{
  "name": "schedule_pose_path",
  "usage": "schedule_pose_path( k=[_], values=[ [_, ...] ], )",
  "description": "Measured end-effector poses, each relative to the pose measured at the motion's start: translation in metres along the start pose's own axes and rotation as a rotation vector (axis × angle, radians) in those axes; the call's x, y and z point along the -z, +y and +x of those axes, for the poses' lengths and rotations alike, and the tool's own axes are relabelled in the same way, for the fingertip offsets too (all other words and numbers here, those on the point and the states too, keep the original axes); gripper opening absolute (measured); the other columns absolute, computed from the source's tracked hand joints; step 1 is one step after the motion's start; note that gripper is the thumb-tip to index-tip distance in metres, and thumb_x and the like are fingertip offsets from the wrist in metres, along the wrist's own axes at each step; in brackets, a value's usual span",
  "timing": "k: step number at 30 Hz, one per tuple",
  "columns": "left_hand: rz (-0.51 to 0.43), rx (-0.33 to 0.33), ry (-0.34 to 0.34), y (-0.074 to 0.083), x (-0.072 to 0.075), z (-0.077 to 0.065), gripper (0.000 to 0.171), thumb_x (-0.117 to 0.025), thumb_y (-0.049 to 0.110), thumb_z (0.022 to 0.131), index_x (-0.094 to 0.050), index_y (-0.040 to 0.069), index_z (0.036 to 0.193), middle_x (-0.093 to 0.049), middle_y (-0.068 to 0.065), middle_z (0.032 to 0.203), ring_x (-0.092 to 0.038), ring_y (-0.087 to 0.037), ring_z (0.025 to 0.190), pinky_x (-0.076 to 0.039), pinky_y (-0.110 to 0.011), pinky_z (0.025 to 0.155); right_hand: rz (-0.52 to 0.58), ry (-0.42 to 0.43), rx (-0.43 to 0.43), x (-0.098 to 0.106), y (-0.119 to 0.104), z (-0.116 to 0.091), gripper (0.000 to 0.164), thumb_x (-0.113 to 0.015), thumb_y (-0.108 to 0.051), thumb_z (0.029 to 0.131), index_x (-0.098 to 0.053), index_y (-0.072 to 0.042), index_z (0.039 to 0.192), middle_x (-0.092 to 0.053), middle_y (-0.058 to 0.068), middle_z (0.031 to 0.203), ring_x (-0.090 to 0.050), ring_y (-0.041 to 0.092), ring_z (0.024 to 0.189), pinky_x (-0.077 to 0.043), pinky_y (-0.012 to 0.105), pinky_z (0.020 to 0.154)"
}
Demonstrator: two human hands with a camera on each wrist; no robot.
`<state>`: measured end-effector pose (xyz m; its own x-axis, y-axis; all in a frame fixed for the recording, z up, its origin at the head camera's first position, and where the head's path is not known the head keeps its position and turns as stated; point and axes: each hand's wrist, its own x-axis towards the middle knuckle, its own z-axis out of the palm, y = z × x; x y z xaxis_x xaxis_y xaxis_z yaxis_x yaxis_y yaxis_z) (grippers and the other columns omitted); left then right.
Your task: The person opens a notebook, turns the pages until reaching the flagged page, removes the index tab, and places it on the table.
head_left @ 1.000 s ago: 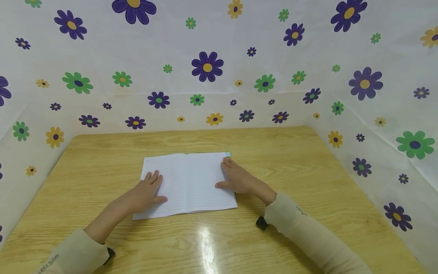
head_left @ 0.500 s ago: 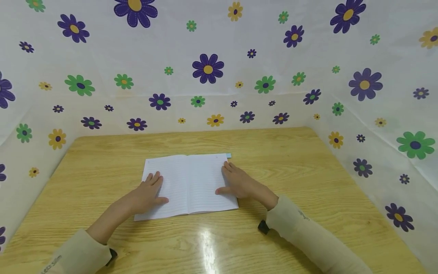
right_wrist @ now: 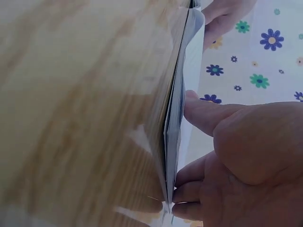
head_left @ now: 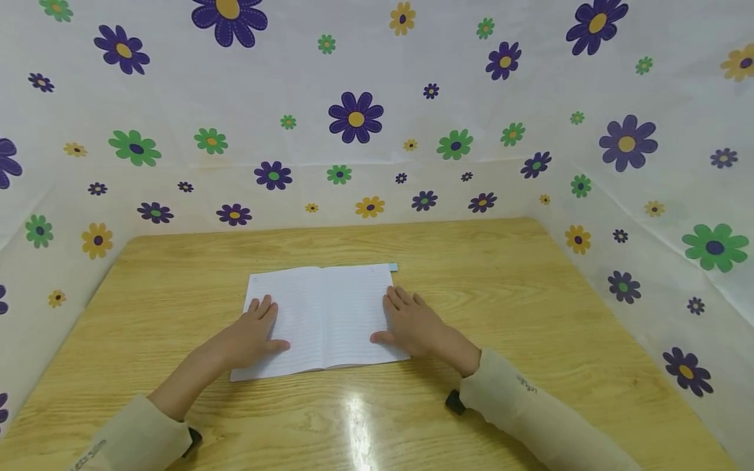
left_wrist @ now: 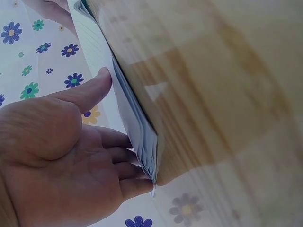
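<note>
An open notebook (head_left: 347, 314) with lined white pages lies flat on the wooden table, its centre fold running toward the person. My left hand (head_left: 250, 337) rests on the left page, fingers extended and thumb out toward the fold. On the right page's outer edge, my right hand (head_left: 412, 324) presses with straight fingers, the thumb pointing inward. Both wrist views show the stacked page edges (left_wrist: 137, 123) from the side, with fingertips and thumb on top of the paper. A small light-blue tab (head_left: 393, 267) sticks out at the notebook's upper right corner.
The wooden table (head_left: 471, 268) surrounds the notebook, with a bright reflection near the front. A white cloth (head_left: 294, 78) printed with purple, green and yellow flowers hangs behind and along both sides. Dark wrist straps show under both beige sleeves (head_left: 518, 399).
My right hand has slid down the right page's edge toward the person. The left hand stays in place on the left page, and the notebook lies as before.
</note>
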<state>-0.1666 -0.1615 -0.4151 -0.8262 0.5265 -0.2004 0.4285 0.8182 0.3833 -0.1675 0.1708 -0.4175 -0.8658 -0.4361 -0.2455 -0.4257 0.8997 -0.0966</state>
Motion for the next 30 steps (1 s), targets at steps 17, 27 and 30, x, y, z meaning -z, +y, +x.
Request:
schedule_pose_path(
  k=[17,27,30],
  values=[
    [-0.008,-0.003,-0.003,-0.004,-0.003,0.002,0.087,-0.064,0.036,0.103,-0.025,-0.026,0.148,-0.01,-0.049,0.156,-0.009,-0.067,0.144,-0.02,-0.071,0.116,-0.008,0.029,0.132,0.001,-0.005,-0.002,0.064,-0.051,-0.037,0.11,-0.038,0.006,0.155,-0.028,0.025,0.165,-0.024,0.037,0.154,-0.028,0.06,0.12],
    [-0.009,-0.013,0.006,-0.001,-0.002,0.001,0.085,-0.064,0.035,0.103,-0.025,-0.027,0.147,-0.012,-0.05,0.155,-0.01,-0.067,0.143,-0.021,-0.072,0.115,0.085,0.281,0.257,-0.001,-0.012,-0.001,0.008,-0.073,-0.008,0.096,-0.076,-0.002,0.093,-0.059,0.001,0.082,-0.067,0.025,0.093,-0.058,0.037,0.083],
    [-0.011,-0.012,0.005,0.001,-0.001,0.0,0.085,-0.064,0.035,0.103,-0.025,-0.027,0.147,-0.012,-0.05,0.155,-0.01,-0.067,0.143,-0.021,-0.072,0.115,0.157,0.303,0.235,-0.002,-0.013,-0.002,0.009,-0.074,-0.006,0.095,-0.078,0.001,0.097,-0.068,0.005,0.087,-0.07,0.028,0.099,-0.059,0.039,0.087]
  ],
)
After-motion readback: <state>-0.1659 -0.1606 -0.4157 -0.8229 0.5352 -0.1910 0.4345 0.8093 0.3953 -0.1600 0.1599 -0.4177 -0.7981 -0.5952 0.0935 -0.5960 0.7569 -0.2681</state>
